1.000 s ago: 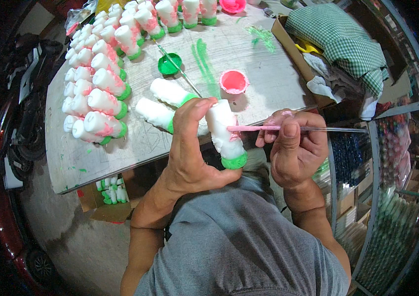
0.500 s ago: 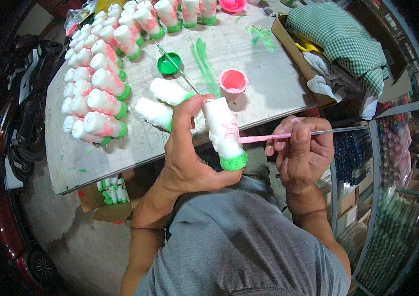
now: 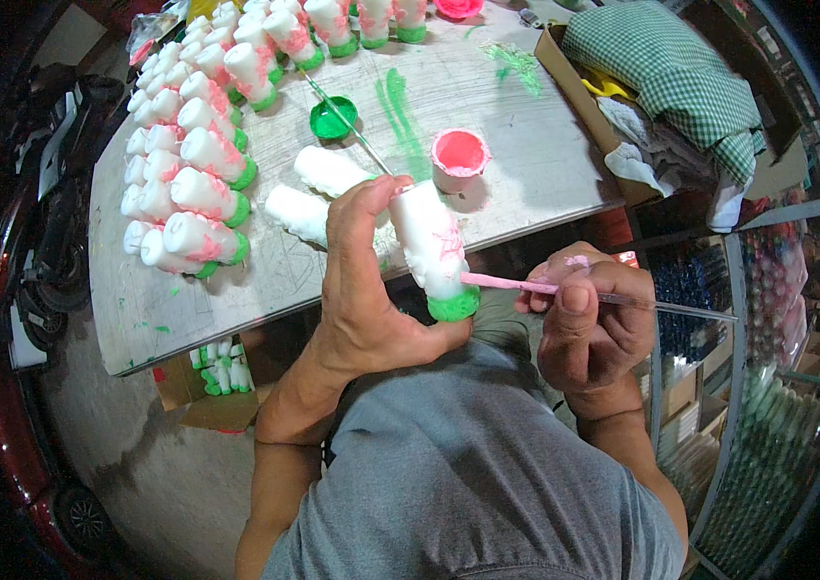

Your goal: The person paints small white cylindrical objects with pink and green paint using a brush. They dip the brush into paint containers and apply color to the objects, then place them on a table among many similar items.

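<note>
My left hand (image 3: 365,300) grips a white embossed candle (image 3: 417,232) by its ends, with pink strokes on its middle and a green base. In my right hand (image 3: 589,324) is a thin brush (image 3: 506,283), its pink-coated tip at the candle's lower part, just above the green. Two more white candles (image 3: 328,169) lie on the table (image 3: 535,155) behind my left hand. A cup of pink paint (image 3: 459,164) stands beyond the held candle. A shallow green paint container (image 3: 331,120) sits farther back, with a stick (image 3: 365,142) lying across it.
Rows of painted candles (image 3: 197,198) fill the table's left and back. A pink container (image 3: 459,8) is at the back. A box (image 3: 555,68) with checked cloth (image 3: 651,87) is at the right, above shelving (image 3: 733,271). Below the table is a box of candles (image 3: 178,382).
The brush tip has moved down the candle from the pink-marked middle to near the green base. My right hand has dropped slightly, and more pink strokes show on the candle.
</note>
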Demonstrator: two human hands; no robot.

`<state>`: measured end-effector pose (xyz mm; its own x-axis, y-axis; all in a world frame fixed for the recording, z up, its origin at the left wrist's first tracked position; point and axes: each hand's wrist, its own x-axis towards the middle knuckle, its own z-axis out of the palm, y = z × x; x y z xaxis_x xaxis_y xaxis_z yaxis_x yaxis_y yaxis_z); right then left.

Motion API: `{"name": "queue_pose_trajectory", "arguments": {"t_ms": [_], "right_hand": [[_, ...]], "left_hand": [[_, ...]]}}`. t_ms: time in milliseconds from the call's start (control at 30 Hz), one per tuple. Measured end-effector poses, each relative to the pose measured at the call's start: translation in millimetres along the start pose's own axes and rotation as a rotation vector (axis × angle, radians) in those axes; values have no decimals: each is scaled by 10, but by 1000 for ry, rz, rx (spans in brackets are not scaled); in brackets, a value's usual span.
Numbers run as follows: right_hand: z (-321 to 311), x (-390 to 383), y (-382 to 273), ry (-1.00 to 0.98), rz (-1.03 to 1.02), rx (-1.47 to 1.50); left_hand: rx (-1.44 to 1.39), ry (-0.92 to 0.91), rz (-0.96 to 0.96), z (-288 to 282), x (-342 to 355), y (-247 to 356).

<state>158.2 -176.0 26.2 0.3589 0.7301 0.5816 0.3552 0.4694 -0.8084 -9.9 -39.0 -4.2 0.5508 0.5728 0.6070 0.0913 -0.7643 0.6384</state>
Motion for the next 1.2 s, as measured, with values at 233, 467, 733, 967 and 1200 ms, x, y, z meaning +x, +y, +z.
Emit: {"name": "queue_pose_trajectory", "arguments": {"t_ms": [233, 467, 733, 967, 1200], "right_hand": [[31, 17, 55, -6, -71, -66], [27, -34, 101, -44, -106, -132], [4, -44, 76, -34, -95, -142], [98, -55, 103, 152, 36, 147], [83, -36, 109, 131, -9, 72]], "left_hand": [[-27, -9, 5, -4, 25, 60], [-25, 11, 9, 33, 5, 46], [5, 32, 26, 55, -19, -1], [-149, 33, 49, 96, -56, -87], [-169, 28, 59, 94, -55, -82]]}}
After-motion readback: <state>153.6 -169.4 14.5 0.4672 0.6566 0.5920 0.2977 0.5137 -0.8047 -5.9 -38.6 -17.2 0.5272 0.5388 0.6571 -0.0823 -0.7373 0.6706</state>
